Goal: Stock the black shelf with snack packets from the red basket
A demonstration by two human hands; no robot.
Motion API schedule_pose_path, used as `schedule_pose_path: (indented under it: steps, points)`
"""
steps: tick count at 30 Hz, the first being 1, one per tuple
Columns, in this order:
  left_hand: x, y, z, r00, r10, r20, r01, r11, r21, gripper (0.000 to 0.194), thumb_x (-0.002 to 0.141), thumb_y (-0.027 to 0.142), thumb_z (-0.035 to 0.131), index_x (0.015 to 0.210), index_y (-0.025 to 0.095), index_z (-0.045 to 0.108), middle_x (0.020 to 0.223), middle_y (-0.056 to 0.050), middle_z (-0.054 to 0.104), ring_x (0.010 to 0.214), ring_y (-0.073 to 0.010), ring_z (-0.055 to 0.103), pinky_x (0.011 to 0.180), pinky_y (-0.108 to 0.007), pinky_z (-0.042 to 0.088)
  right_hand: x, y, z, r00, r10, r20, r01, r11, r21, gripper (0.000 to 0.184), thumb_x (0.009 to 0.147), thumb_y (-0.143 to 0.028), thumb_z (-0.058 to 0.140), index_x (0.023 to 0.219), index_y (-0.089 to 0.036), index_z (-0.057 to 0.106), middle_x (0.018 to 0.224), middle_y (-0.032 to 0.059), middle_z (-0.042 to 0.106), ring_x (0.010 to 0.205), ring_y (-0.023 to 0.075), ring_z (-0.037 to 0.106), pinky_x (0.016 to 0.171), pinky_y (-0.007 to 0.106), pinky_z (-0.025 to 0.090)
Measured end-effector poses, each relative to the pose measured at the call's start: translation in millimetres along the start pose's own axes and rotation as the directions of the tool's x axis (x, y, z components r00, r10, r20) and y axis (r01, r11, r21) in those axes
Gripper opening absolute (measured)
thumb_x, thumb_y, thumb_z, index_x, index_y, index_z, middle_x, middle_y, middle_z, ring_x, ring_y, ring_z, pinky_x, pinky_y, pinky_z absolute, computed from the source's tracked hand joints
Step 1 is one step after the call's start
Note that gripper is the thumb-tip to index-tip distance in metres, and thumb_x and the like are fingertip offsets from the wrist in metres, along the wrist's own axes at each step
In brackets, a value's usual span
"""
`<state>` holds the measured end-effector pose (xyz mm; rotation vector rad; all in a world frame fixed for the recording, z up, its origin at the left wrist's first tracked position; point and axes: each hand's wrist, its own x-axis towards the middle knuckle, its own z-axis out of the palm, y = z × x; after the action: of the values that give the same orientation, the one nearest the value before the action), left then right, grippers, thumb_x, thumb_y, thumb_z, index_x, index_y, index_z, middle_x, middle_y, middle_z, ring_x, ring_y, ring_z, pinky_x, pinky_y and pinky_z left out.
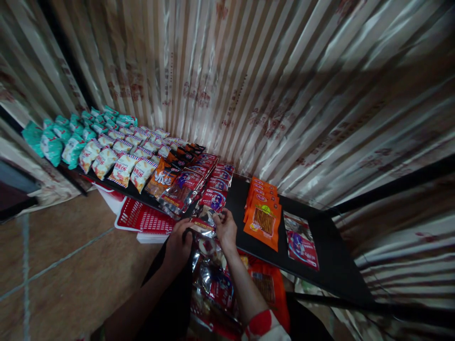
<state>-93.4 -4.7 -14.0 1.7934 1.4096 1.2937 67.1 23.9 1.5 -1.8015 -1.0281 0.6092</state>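
Observation:
At the front edge of the black shelf [234, 222], my left hand [178, 244] and my right hand [226, 229] are both closed on one snack packet [204, 226] with shiny silver and dark red print. The left pinches its near left corner, and the right grips its right edge. Just beyond, a row of overlapping red and purple snack packets [217, 184] runs back toward the curtain. To its left lies another row of similar red packets [186, 184]. Below my hands, loose silver and red packets [216, 279] and an orange packet [275, 284] fill the space at my lap.
Orange snack packets [263, 213] overlap on the shelf's right, beside a single red and silver packet [301, 241]. White chip bags [121, 168] and teal bags [73, 147] stand at left. A red basket [142, 218] sits below. Behind hangs a striped curtain [220, 85].

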Motion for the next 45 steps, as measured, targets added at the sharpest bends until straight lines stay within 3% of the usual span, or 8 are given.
schedule_pose_path:
  steps: [5,10,14,20,27,38,41,45]
  points:
    - [13,11,0.6,0.999,0.036,0.039,-0.038,0.998,0.052,0.026,0.084,0.016,0.038,0.098,0.015,0.059,0.111,-0.012,0.060,0.106,-0.0209,0.055,0.093,-0.041,0.046,-3,-6,0,1.000,-0.016,-0.019,0.016,1.000,-0.009,0.051,0.073,-0.036,0.054,0.117,-0.012,0.049,0.068,0.0006,0.061,0.060,0.0157,0.057,0.058,0.025,0.043]
    - [27,20,17.3,0.989,0.133,0.072,-0.140,0.983,0.117,0.030,0.082,0.012,0.037,0.100,0.017,0.060,0.115,-0.009,0.060,0.111,-0.0200,0.052,0.096,-0.041,0.044,-2,-8,-1,0.998,-0.065,-0.015,0.065,0.998,-0.022,0.050,0.074,-0.035,0.052,0.119,-0.012,0.049,0.066,0.0002,0.061,0.058,0.0155,0.057,0.058,0.025,0.043]
    - [44,28,35.8,0.958,0.195,0.208,-0.238,0.950,0.204,0.035,0.085,0.014,0.036,0.111,0.015,0.058,0.127,-0.008,0.054,0.128,-0.0219,0.036,0.105,-0.042,0.035,1,-2,0,0.997,-0.070,-0.027,0.068,0.996,-0.065,0.051,0.074,-0.036,0.051,0.119,-0.011,0.050,0.068,0.0019,0.062,0.058,0.0160,0.056,0.058,0.026,0.043]
    - [73,32,62.9,0.906,0.136,0.400,-0.283,0.898,0.336,0.042,0.086,0.021,0.039,0.127,0.016,0.049,0.140,-0.010,0.040,0.136,-0.0269,0.018,0.108,-0.046,0.027,3,5,4,0.990,-0.129,-0.055,0.123,0.987,-0.103,0.048,0.078,-0.036,0.046,0.118,-0.011,0.053,0.086,0.0091,0.067,0.071,0.0186,0.061,0.068,0.030,0.046]
    - [84,19,81.2,0.888,0.094,0.450,-0.294,0.868,0.399,0.042,0.089,0.023,0.037,0.129,0.018,0.046,0.141,-0.009,0.039,0.136,-0.0265,0.020,0.108,-0.046,0.026,4,7,5,0.979,-0.186,-0.080,0.170,0.969,-0.182,0.044,0.079,-0.031,0.044,0.114,-0.008,0.056,0.102,0.0163,0.064,0.085,0.0214,0.061,0.079,0.033,0.046]
    - [80,10,84.5,0.899,0.148,0.412,-0.336,0.837,0.432,0.041,0.089,0.025,0.038,0.128,0.018,0.047,0.138,-0.012,0.043,0.133,-0.0262,0.028,0.106,-0.049,0.026,-1,-3,-9,0.980,-0.197,-0.013,0.163,0.844,-0.510,0.039,0.087,-0.029,0.034,0.110,-0.014,0.062,0.102,0.0132,0.059,0.095,0.0227,0.054,0.082,0.033,0.044]
    - [78,8,86.2,0.899,0.143,0.414,-0.339,0.824,0.453,0.042,0.089,0.028,0.037,0.129,0.017,0.046,0.139,-0.012,0.041,0.134,-0.0270,0.026,0.107,-0.049,0.024,10,-3,-11,0.949,-0.316,-0.016,0.266,0.823,-0.502,0.041,0.089,-0.030,0.031,0.109,-0.014,0.062,0.118,0.0127,0.055,0.110,0.0220,0.047,0.095,0.035,0.038]
    - [76,8,87.8,0.884,0.122,0.451,-0.350,0.813,0.465,0.047,0.088,0.028,0.037,0.133,0.014,0.041,0.141,-0.013,0.038,0.134,-0.0276,0.025,0.108,-0.048,0.022,37,-6,-6,0.903,-0.403,0.152,0.423,0.762,-0.491,0.042,0.091,-0.031,0.029,0.115,-0.016,0.060,0.133,0.0085,0.047,0.128,0.0202,0.032,0.104,0.037,0.030]
